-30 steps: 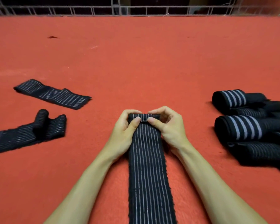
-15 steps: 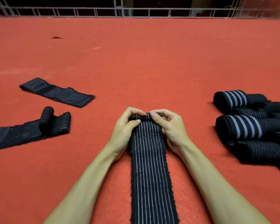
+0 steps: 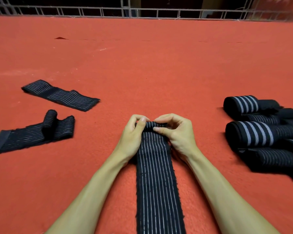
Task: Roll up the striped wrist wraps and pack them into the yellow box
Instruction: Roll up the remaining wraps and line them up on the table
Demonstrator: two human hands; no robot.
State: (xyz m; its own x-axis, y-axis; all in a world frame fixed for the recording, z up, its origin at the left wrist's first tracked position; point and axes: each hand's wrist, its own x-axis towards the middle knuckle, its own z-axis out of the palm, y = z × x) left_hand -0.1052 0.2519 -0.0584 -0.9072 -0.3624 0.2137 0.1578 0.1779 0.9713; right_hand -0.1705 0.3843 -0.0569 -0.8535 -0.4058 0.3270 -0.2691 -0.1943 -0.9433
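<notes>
the wrap (image 3: 156, 174) lies flat on the mat (image 3: 159, 73), running lengthwise between the forearms, presumably so the far end can be rolled toward the body with even edges. left hand (image 3: 131, 137) and right hand (image 3: 176, 134) both have fingers curled over the small roll at the far end, thumbs pinching it from the near side. finished rolls (image 3: 254, 134) are grouped at right. two loose wraps (image 3: 59, 95) lie at left, likely awaiting rolling. the box is not in view.
</notes>
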